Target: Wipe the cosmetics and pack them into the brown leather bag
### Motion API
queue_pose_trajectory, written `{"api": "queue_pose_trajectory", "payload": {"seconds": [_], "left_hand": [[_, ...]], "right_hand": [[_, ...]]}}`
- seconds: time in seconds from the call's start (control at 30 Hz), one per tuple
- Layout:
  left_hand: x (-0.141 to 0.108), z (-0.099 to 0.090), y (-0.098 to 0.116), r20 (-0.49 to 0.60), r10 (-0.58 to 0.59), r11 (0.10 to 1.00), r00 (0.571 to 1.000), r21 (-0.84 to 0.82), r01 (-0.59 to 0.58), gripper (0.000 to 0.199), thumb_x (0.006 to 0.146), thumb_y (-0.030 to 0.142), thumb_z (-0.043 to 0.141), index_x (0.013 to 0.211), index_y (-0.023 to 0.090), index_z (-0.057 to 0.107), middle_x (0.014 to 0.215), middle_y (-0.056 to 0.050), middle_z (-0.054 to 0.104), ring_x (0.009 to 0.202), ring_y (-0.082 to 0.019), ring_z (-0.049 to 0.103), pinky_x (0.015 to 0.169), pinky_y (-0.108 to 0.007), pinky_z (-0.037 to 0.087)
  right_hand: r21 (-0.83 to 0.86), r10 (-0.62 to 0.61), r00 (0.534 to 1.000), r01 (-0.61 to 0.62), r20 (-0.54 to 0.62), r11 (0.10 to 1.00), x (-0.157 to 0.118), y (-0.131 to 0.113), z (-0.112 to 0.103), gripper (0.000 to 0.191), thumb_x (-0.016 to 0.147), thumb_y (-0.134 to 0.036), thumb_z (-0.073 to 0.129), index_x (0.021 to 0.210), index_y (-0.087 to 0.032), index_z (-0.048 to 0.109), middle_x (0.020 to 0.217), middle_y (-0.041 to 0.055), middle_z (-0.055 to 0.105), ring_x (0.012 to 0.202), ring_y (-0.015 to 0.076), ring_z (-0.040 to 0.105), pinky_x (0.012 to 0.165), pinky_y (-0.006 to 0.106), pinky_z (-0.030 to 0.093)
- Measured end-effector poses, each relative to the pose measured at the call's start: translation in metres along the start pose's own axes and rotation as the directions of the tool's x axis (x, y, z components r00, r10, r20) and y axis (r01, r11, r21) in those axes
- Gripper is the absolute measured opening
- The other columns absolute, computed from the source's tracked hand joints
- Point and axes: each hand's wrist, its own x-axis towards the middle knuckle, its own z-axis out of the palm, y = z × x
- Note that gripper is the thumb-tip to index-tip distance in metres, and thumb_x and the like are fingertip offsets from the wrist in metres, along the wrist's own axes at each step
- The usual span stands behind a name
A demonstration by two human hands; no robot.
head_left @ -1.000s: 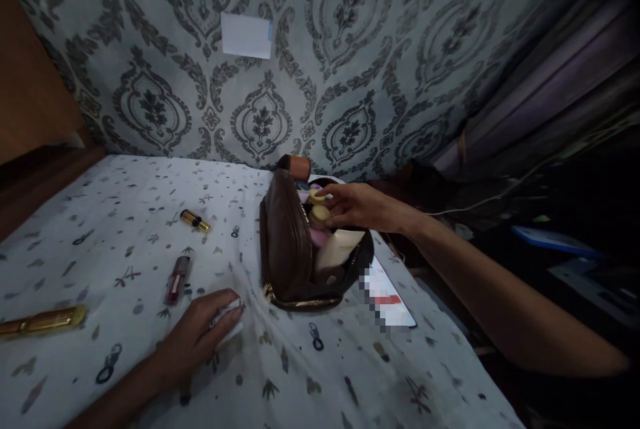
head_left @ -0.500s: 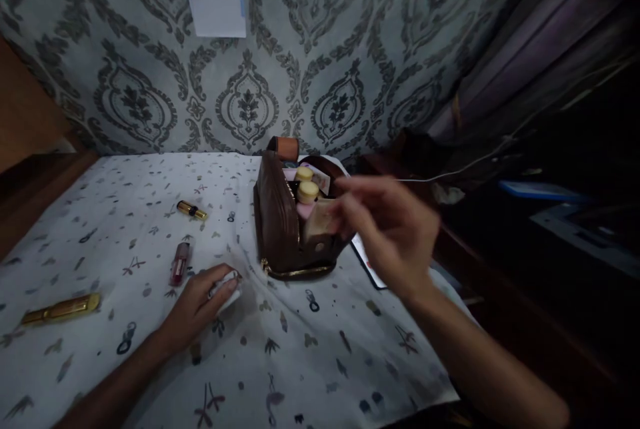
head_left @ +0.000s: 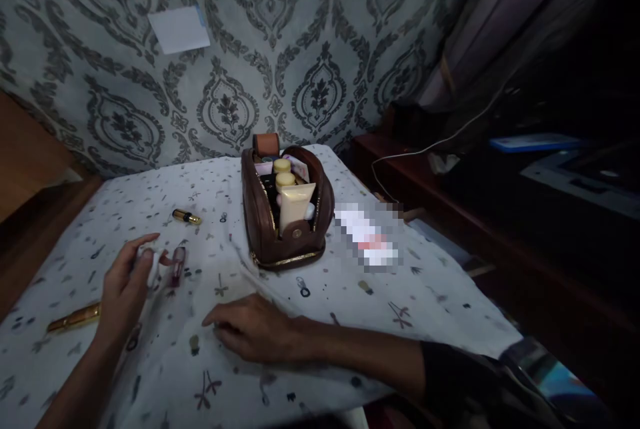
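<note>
My left hand (head_left: 123, 282) is at the left of the cloth, thumb and fingers closed on a crumpled white tissue (head_left: 154, 269). Just right of its fingertips is a lip gloss tube (head_left: 177, 266) with a dark red lower part. My right hand (head_left: 255, 327) is low over the cloth in front of the bag, index finger stretched leftward, with nothing visible in it. The brown makeup bag (head_left: 253, 215) is unzipped. A cream squeeze tube (head_left: 295, 207) sticks up at its front, with yellow-lidded jars (head_left: 285, 180) behind.
A black-and-gold lipstick (head_left: 187, 217) lies beyond my left hand, and a gold tube (head_left: 75, 317) lies to its left. A phone with a blurred-out screen (head_left: 367, 235) is right of the bag. Behind the bag is a brown-orange cylinder (head_left: 266, 144). Patterned cloth (head_left: 320, 382) covers the surface.
My right hand has moved from the bag's opening down and left onto the cloth's front. My left hand, with the white tissue, has shifted left towards the lip gloss. The view has shifted slightly.
</note>
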Motion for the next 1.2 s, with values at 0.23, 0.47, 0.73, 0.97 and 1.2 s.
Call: {"api": "queue_pose_trajectory", "payload": {"seconds": [0.23, 0.47, 0.73, 0.97, 1.2], "left_hand": [[0.003, -0.007, -0.028, -0.181, -0.11, 0.992, 0.977, -0.078, 0.097, 0.031, 0.088, 0.039, 0.052, 0.105, 0.018, 0.065, 0.069, 0.001, 0.058, 0.058, -0.013, 0.045, 0.056, -0.024, 0.036], [-0.003, -0.003, -0.039, -0.1, -0.008, 0.991, 0.995, 0.13, 0.021, 0.037, 0.093, 0.046, 0.044, 0.102, 0.017, 0.065, 0.074, 0.001, 0.057, 0.061, -0.014, 0.046, 0.062, -0.025, 0.039], [-0.014, 0.013, -0.024, 0.213, -0.021, 0.819, 0.977, 0.564, -0.106, 0.046, 0.088, 0.049, 0.06, 0.125, 0.023, 0.06, 0.12, -0.01, 0.072, 0.104, -0.029, 0.066, 0.082, -0.035, 0.048], [-0.016, 0.01, -0.032, 0.25, 0.111, 0.909, 0.962, 0.367, -0.2, 0.033, 0.095, 0.039, 0.049, 0.121, 0.023, 0.063, 0.112, -0.006, 0.075, 0.098, -0.024, 0.07, 0.084, -0.032, 0.051], [-0.032, 0.027, -0.023, 0.269, 0.407, 0.89, 0.873, 0.097, -0.445, 0.03, 0.094, 0.032, 0.052, 0.118, 0.018, 0.064, 0.111, -0.008, 0.075, 0.099, -0.02, 0.071, 0.088, -0.029, 0.054]], "right_hand": [[0.389, 0.233, 0.972, -0.208, -0.018, 0.897, 0.002, 0.011, 0.003, 0.024, 0.089, -0.016, 0.053, 0.105, -0.019, 0.07, 0.061, -0.0049, 0.063, 0.053, 0.012, 0.062, 0.059, 0.022, 0.048], [0.455, 0.277, 0.961, -0.25, 0.009, 0.854, 0.006, 0.009, 0.004, 0.019, 0.087, -0.02, 0.055, 0.101, -0.018, 0.069, 0.064, -0.0035, 0.064, 0.052, 0.0114, 0.059, 0.057, 0.022, 0.046], [0.48, 0.358, 0.932, -0.338, 0.053, 0.81, 0.008, 0.011, 0.006, 0.015, 0.086, -0.021, 0.06, 0.098, -0.018, 0.069, 0.066, -0.0029, 0.063, 0.053, 0.0109, 0.06, 0.054, 0.021, 0.043], [0.681, 0.494, 0.857, -0.45, 0.147, 0.577, 0.024, 0.015, 0.011, 0.028, 0.079, -0.034, 0.073, 0.101, -0.018, 0.066, 0.072, -0.0015, 0.064, 0.055, 0.0131, 0.064, 0.045, 0.021, 0.044], [0.861, 0.564, 0.825, -0.263, -0.033, 0.436, 0.033, 0.012, 0.018, 0.05, 0.079, -0.048, 0.076, 0.119, -0.021, 0.06, 0.095, 0.0043, 0.068, 0.072, 0.0169, 0.072, 0.055, 0.025, 0.053]]}}
